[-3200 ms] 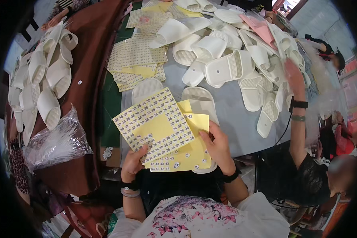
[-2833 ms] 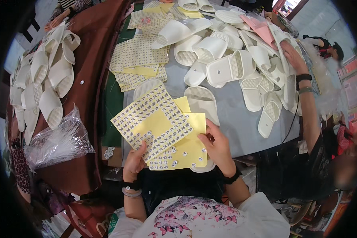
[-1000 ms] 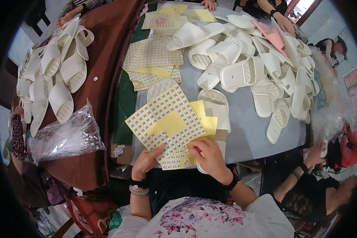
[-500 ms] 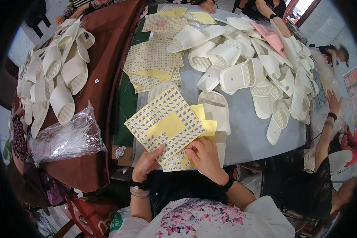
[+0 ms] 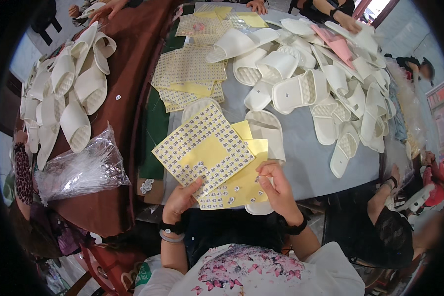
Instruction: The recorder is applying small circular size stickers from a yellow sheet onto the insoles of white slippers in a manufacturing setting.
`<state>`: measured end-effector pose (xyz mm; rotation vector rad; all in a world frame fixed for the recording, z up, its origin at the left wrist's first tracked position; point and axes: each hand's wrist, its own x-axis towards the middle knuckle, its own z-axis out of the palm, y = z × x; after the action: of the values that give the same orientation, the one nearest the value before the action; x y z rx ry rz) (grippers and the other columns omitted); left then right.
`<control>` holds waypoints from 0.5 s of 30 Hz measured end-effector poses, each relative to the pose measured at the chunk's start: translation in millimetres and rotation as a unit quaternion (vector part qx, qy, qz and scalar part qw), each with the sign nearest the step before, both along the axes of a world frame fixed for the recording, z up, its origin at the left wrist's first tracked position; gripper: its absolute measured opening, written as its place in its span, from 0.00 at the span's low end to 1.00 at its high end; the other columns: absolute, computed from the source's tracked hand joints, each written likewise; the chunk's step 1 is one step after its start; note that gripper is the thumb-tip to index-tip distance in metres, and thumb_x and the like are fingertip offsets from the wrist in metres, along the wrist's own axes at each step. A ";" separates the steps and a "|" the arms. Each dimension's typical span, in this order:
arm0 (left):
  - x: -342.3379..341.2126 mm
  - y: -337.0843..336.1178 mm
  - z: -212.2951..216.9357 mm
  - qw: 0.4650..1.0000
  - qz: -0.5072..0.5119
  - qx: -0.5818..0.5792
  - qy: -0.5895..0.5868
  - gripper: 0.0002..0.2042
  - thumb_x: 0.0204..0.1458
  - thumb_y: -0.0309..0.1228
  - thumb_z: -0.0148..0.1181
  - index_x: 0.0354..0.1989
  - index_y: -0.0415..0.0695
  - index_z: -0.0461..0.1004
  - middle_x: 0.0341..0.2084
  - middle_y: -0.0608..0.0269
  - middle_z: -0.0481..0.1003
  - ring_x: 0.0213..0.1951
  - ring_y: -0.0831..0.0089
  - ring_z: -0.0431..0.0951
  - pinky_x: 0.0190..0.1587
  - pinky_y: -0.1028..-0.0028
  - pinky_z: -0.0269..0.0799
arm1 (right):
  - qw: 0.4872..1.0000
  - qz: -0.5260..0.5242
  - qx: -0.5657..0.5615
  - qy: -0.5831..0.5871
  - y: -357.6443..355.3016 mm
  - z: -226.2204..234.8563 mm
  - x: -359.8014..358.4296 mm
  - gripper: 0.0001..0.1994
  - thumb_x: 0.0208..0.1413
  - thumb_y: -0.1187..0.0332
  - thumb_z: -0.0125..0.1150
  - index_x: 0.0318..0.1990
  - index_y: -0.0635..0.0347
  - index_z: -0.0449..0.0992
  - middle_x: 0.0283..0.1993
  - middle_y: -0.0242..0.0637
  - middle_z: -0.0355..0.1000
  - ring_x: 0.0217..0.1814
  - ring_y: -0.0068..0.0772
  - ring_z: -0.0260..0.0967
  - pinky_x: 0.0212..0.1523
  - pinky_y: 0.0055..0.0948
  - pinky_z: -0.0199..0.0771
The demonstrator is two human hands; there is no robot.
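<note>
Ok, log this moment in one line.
left hand: holding yellow sticker sheets | right hand: at sheets' right edge | beyond: white slippers piled on grey table

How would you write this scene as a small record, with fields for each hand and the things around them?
Left hand: grips yellow sticker sheets at their lower left
Right hand: at the sheets' right edge; whether it pinches anything is unclear
Grey table: heaped white slippers, loose sticker sheets
Brown-covered table: other white slippers, clear plastic bag
</note>
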<state>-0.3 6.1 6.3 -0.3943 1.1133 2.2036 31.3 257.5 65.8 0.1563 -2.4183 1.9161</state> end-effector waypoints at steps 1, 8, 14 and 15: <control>-0.2 0.1 0.9 1.000 -0.002 -0.003 0.001 0.17 0.51 0.29 0.52 0.49 0.35 0.63 0.44 0.54 0.70 0.43 0.67 0.73 0.44 0.68 0.70 | 1.000 -0.008 0.017 0.002 3.4 3.8 1.5 0.03 0.54 0.74 0.47 0.34 0.62 0.61 0.40 0.37 0.61 0.42 0.27 0.57 0.45 0.23 0.57; 0.1 1.3 1.6 1.000 0.003 -0.003 0.017 0.18 0.51 0.29 0.53 0.49 0.35 0.62 0.43 0.53 0.70 0.42 0.67 0.73 0.43 0.69 0.71 | 0.997 0.014 0.073 -0.036 2.0 15.0 15.4 0.04 0.51 0.75 0.51 0.34 0.61 0.64 0.31 0.33 0.64 0.32 0.23 0.60 0.38 0.21 0.58; -1.5 -0.5 4.6 1.000 -0.015 -0.003 0.014 0.17 0.51 0.28 0.52 0.48 0.35 0.63 0.43 0.54 0.70 0.42 0.68 0.73 0.43 0.70 0.71 | 0.961 0.061 0.241 0.117 -33.8 -11.2 25.0 0.09 0.43 0.76 0.58 0.33 0.58 0.68 0.30 0.34 0.66 0.29 0.35 0.63 0.35 0.31 0.60; -1.0 -1.0 3.7 1.000 -0.014 -0.006 0.009 0.17 0.51 0.28 0.52 0.48 0.35 0.62 0.43 0.54 0.70 0.42 0.69 0.73 0.43 0.70 0.71 | 0.953 0.056 0.265 0.133 -36.0 -13.4 23.6 0.09 0.43 0.75 0.58 0.34 0.57 0.68 0.30 0.33 0.66 0.30 0.35 0.63 0.35 0.31 0.59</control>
<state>-1.3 5.0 10.0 -0.3637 1.1342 2.1816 54.9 221.5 52.4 0.5411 -2.7034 1.1307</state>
